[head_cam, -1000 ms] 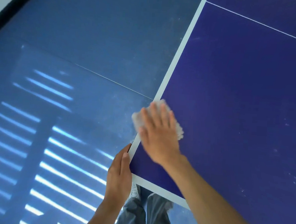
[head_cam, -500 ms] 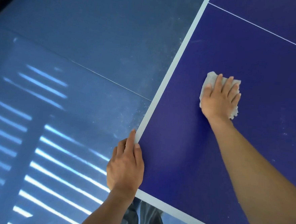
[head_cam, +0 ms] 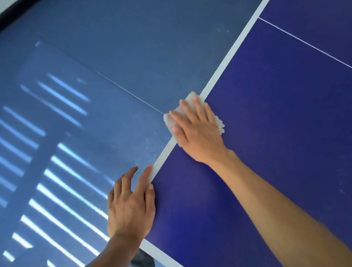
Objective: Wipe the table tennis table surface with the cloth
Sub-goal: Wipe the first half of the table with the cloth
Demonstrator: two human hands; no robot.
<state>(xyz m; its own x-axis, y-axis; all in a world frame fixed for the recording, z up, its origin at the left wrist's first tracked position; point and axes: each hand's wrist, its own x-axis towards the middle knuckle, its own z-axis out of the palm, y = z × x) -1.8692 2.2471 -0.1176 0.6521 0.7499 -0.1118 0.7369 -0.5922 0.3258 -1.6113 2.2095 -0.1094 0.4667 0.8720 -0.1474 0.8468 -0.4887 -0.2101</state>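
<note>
At table [head_cam: 274,140] side edge, your right hand [head_cam: 198,132] presses cloth [head_cam: 219,126], fingers straight, spread. Your left hand [head_cam: 131,205] rests on edge, fingers extended, gripping nothing.

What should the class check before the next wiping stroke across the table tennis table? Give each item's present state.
1. Right hand flat on the cloth, fingers straight: ok.
2. Cloth wholly on the table: not ok, it overhangs the white edge line.
3. Left hand rests at the table's edge, beside the stroke's path: ok.
4. Surface to the right free of specks: not ok, pale specks there.
5. Cloth's underside clean: cannot tell.
</note>
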